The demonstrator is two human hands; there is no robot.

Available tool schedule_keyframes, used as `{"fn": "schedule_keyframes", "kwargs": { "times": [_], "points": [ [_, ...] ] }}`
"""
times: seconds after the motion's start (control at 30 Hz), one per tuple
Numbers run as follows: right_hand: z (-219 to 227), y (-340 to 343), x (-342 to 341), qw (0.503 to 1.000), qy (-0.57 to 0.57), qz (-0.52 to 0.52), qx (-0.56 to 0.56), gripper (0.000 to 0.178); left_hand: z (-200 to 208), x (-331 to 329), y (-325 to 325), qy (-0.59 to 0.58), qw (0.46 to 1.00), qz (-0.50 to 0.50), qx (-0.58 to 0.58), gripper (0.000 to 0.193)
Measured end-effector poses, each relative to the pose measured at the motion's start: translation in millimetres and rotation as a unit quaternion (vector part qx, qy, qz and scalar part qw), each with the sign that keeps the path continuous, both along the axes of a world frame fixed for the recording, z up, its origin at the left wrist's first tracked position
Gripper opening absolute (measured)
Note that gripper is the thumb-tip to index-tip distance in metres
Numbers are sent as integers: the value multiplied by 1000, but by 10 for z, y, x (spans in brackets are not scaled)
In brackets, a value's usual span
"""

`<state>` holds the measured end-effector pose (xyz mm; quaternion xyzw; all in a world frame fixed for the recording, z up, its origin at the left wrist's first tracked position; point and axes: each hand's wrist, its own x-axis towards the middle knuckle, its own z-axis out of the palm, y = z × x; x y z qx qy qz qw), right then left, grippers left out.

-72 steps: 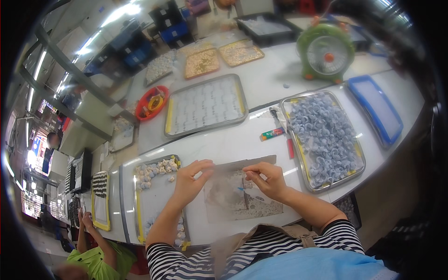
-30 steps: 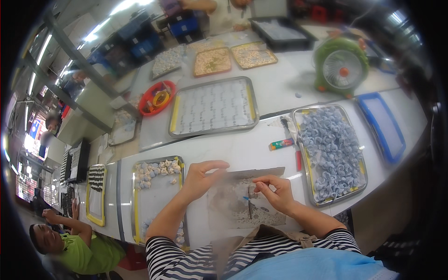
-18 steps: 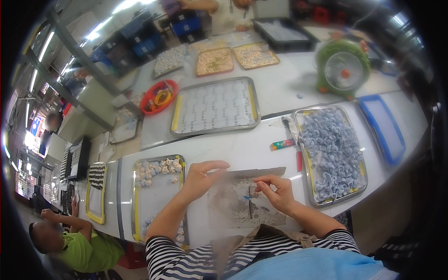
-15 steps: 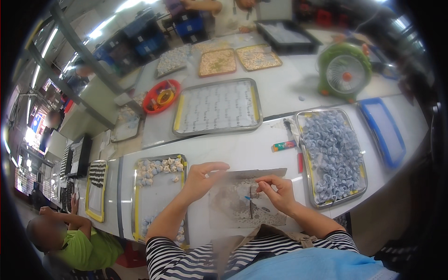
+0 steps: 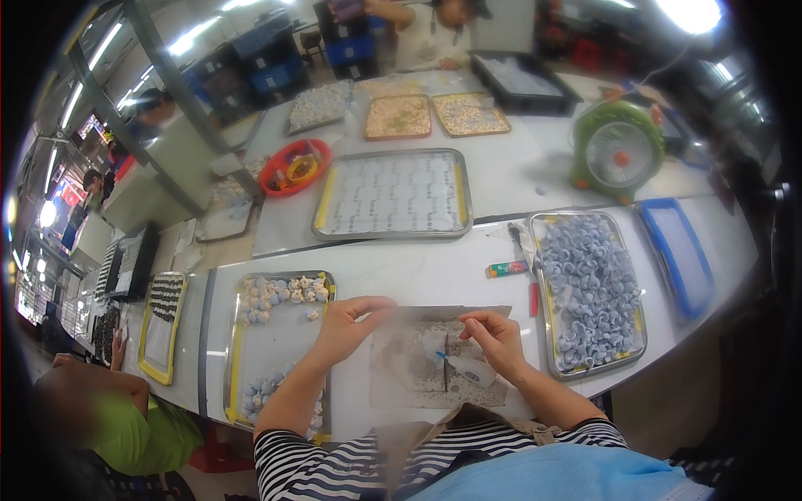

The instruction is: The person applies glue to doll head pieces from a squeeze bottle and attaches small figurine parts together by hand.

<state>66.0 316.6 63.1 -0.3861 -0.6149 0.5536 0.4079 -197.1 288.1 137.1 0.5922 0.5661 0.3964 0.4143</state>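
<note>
Both my hands are raised over a stained grey board (image 5: pixel 401 386) on the white table. My left hand (image 5: pixel 347 330) is at the board's left edge, thumb and fingertips drawn together; anything between them is too small or blurred to make out. Across from it my right hand (image 5: pixel 495 342) pinches thumb and forefinger, and what they hold is likewise unclear. Below the right hand a white squeeze bottle (image 5: pixel 470 368) with a blue tip lies on the board. A thin dark stick (image 5: pixel 445 367) lies there too, beside the tip.
To the left is a metal tray (image 5: pixel 284 346) of small cream and blue-grey pieces; to the right, a tray (image 5: pixel 637 334) heaped with blue-grey curled pieces. Beyond stand a paper-lined tray (image 5: pixel 393 230), red basket (image 5: pixel 271 185) and green fan (image 5: pixel 618 154). A person in green (image 5: pixel 159 438) sits at left.
The thumb and fingers of my left hand have come closer together, and the hand is slightly lower. My right hand stays nearly in place. More of the white bottle shows. The whole view has shifted slightly.
</note>
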Motion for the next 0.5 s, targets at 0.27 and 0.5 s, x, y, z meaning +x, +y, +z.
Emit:
{"fn": "schedule_keyframes", "kwargs": {
  "times": [0.27,0.5],
  "points": [
    [9,49,93,1000,-15,5,-3,18,-43,81,15,-10,1000,1,-2,18],
    [46,52,183,1000,-9,1,-10,17,1,177,-3,-15,1000,6,-19,17]
  ]
}}
